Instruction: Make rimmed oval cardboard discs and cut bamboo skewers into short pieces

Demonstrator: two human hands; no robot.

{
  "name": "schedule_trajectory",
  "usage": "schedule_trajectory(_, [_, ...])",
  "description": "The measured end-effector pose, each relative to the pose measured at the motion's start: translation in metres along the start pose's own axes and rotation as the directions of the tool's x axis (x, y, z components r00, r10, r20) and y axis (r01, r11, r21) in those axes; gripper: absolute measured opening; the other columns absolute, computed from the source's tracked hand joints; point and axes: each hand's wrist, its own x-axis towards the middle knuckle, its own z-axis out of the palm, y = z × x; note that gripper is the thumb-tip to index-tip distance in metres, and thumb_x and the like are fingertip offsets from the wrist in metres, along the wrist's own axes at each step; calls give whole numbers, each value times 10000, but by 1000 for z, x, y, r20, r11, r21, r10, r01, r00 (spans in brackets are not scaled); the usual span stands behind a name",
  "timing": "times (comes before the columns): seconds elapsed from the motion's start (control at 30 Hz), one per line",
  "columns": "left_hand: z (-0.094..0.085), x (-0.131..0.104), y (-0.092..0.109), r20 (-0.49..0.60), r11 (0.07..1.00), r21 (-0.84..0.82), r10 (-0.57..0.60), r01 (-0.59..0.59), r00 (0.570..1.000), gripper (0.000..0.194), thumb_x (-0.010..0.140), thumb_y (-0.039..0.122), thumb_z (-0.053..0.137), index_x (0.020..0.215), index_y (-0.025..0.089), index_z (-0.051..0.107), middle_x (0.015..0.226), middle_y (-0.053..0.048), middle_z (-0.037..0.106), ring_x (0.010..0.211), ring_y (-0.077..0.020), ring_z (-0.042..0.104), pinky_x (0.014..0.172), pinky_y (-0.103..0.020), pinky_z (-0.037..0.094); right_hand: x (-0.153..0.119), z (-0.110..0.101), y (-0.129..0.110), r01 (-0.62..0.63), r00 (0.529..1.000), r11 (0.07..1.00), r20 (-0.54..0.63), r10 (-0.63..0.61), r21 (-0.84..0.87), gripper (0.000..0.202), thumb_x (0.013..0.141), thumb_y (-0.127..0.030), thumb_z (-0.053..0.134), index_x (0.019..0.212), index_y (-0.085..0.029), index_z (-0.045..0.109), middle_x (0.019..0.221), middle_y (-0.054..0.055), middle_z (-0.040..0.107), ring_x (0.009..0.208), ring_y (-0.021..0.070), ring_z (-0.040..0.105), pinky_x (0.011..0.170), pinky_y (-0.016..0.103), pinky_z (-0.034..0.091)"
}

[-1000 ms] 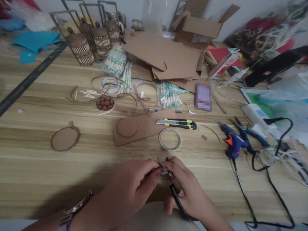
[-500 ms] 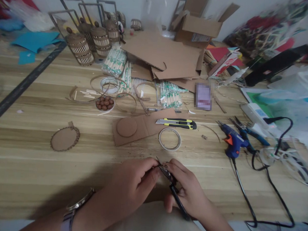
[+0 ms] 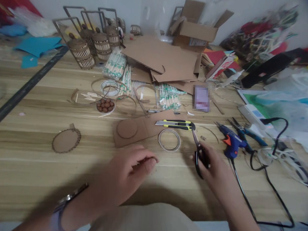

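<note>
My right hand [image 3: 210, 162] is closed around the black handles of a pair of scissors [image 3: 198, 153], whose blades point away toward the end of a yellow and black utility knife [image 3: 179, 124]. In a pinch, my left hand [image 3: 135, 167] holds a small brownish bit at its fingertips, mostly hidden by the fingers. Just beyond the hands lie a roll of tape [image 3: 169, 140] and a cardboard strip [image 3: 153, 124] with a cardboard disc [image 3: 127, 128] on it. To the left, a cardboard round with a braided-looking rim [image 3: 66, 140] rests flat.
At right are a blue glue gun [image 3: 231, 141] with a trailing cable and pliers [image 3: 247, 133]. Behind stand several small lidded baskets with tall handles [image 3: 82, 52], cardboard sheets [image 3: 161, 58] and an open box [image 3: 195, 30]. A bowl of brown balls [image 3: 105, 106] sits mid-table.
My right hand has carried the scissors away from my left hand, to the right and forward. My left hand stays pinched and has shifted slightly left.
</note>
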Motion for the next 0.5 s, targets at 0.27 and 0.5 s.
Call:
schedule_trajectory(0.27, [-54, 2, 35, -494, 985, 31, 161, -167, 855, 118, 927, 301, 633, 927, 289, 750, 630, 55, 627, 514, -96, 527, 433, -186, 385, 10, -11, 38, 61, 998, 942, 0, -65, -329, 447, 959, -438, 415, 1133, -128, 687, 1045, 212, 704, 942, 382, 674, 833, 539, 536])
schedule_trajectory(0.5, [-43, 4, 27, -482, 981, -136, 55, -136, 874, 91, 913, 296, 636, 884, 255, 712, 643, 54, 688, 589, -103, 656, 539, -175, 516, 5, -28, -66, 314, 909, 889, 165, -383, 334, 365, 1023, -411, 416, 1246, -213, 624, 1166, 117, 728, 1080, 247, 679, 868, 352, 549])
